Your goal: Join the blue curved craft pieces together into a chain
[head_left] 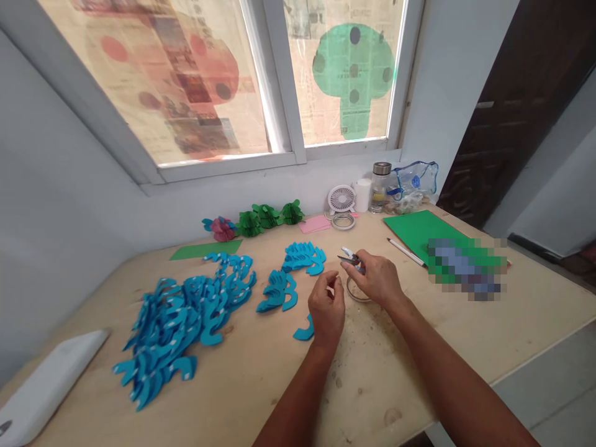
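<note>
The right hand (379, 278) grasps a tool with dark blades, which looks like small scissors (350, 259), and beside the blades there is a bright white bit (346, 251), too small to identify with certainty. The left hand (327, 307) is near it, with curled fingers and the thumb brought close to the fingertips; whether something thin is pinched there, I am not able to see. Under the right hand, a ring-shaped roll (350, 290), probably of tape, lies on the wooden table (372, 385). One curved blue piece (303, 329) lies partly hidden behind the left hand, while two small blue stacks (278, 290) (305, 257) are a little beyond, and to their left is a large heap of blue pieces (186, 310) with white patches on them. From this, I judge that the step in hand is cutting short bits of tape for the blue pieces. The next move, in my opinion, calls for a steady pinch and for placing the bit flat, without creasing the paper.
</note>
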The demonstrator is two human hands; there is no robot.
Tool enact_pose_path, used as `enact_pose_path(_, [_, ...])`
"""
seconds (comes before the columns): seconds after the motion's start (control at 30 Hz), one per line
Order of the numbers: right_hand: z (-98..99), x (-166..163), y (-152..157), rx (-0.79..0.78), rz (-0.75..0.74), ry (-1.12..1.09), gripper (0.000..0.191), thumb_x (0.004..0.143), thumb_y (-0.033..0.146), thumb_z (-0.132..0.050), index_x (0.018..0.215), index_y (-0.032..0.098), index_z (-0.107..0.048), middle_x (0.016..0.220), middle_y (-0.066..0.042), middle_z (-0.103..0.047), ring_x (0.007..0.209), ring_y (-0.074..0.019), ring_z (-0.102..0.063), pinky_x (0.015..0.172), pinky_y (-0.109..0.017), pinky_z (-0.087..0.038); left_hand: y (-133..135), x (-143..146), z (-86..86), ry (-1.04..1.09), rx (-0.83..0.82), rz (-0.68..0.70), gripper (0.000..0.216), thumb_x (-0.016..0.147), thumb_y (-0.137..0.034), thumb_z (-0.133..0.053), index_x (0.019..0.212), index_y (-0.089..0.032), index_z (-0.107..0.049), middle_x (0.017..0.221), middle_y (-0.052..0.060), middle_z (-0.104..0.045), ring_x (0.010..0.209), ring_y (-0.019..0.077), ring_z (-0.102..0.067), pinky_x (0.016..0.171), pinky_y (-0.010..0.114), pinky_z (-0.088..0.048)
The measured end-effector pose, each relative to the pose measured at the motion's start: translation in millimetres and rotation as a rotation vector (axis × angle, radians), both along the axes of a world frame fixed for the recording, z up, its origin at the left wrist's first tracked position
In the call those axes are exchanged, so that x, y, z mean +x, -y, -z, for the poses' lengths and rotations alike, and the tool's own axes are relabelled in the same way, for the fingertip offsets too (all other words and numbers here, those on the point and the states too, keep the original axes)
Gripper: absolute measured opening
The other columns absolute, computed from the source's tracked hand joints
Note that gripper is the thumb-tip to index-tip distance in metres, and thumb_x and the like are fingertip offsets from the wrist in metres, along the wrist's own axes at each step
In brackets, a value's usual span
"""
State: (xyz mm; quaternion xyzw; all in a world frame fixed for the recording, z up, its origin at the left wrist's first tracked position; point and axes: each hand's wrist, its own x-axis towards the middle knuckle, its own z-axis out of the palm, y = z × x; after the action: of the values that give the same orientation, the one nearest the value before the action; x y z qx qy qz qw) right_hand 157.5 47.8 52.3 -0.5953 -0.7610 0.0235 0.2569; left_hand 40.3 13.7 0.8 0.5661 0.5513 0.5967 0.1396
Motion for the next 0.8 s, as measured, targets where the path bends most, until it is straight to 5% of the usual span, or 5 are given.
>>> enact_pose_path(0.37, [3.1, -6, 1, -0.085, -0.085, 0.157, 0.036, 0.084, 0.053, -0.044, 0.082, 0.021, -0.058, 0.074, -0.006, -0.068, 0.068, -0.0188, -0.062, 0.051, -0.027, -0.02, -7, -18, -9.3, -0.066, 0.15, -0.16, 0.016, 0.08, -0.024, -0.054, 0.093, -0.018, -0.061, 0.088, 0.007, -0.062, 0.083, 0.0175, -0.057, 0.075, 0.031, -0.046])
enact_pose_path(0.8, [-1.3, -6, 6, -0.136, -0.238, 0.199, 0.03, 0.083, 0.048, -0.048, 0.087, 0.021, -0.061, 0.08, -0.006, -0.07, 0.07, -0.0184, -0.062, 0.054, -0.025, -0.025, -13, -28, -11.6, -0.143, 0.086, 0.039, 0.022, 0.076, -0.014, -0.05, 0.096, -0.019, -0.059, 0.102, 0.007, -0.06, 0.106, 0.0211, -0.051, 0.095, 0.04, -0.039])
